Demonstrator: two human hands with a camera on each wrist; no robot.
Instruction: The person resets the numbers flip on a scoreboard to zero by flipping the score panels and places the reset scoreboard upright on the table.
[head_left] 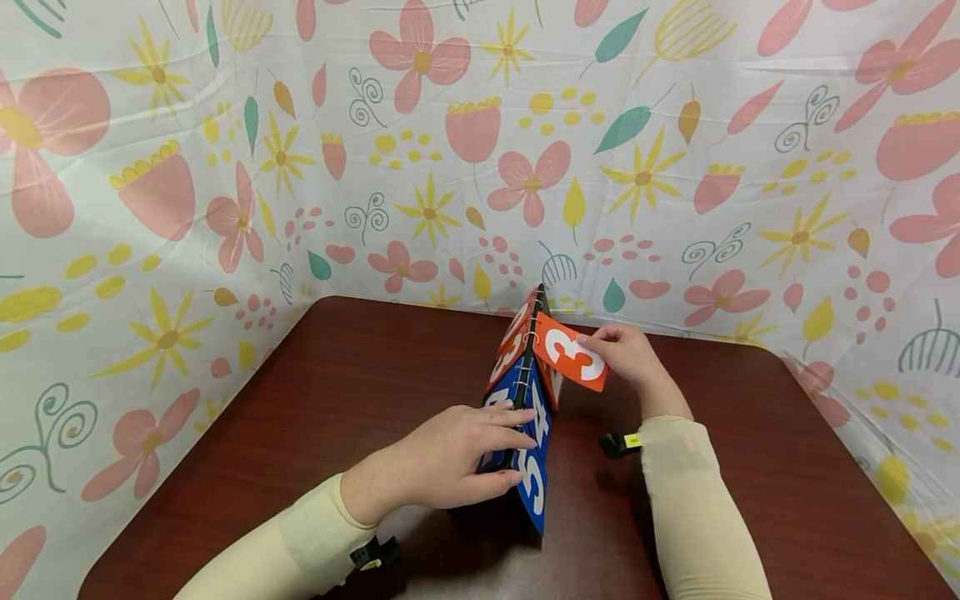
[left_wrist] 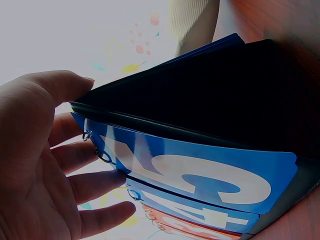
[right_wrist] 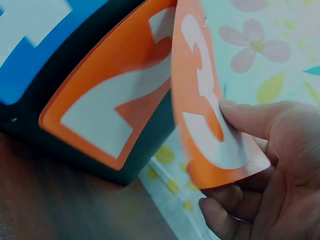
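Note:
A tent-shaped flip scoreboard [head_left: 517, 417] with black backing stands on the table, its ridge running away from me. Blue number cards [left_wrist: 200, 175] hang at its near end, red-orange ones at the far end. My right hand [head_left: 626, 362] pinches the lower edge of a red-orange card with a white 3 [right_wrist: 200, 100], thumb on its face, and holds it swung out from the board. Beneath it shows a red-orange card with a white 2 [right_wrist: 110, 110]. My left hand [head_left: 457, 454] rests across the near ridge, fingers spread and fairly straight beside the binding rings [left_wrist: 102, 155].
The dark red-brown table [head_left: 360, 367] extends on both sides of the scoreboard. A flower-printed cloth [head_left: 450, 167] hangs behind and at the sides. Each sleeve carries a small black wrist camera, such as the right one [head_left: 615, 446].

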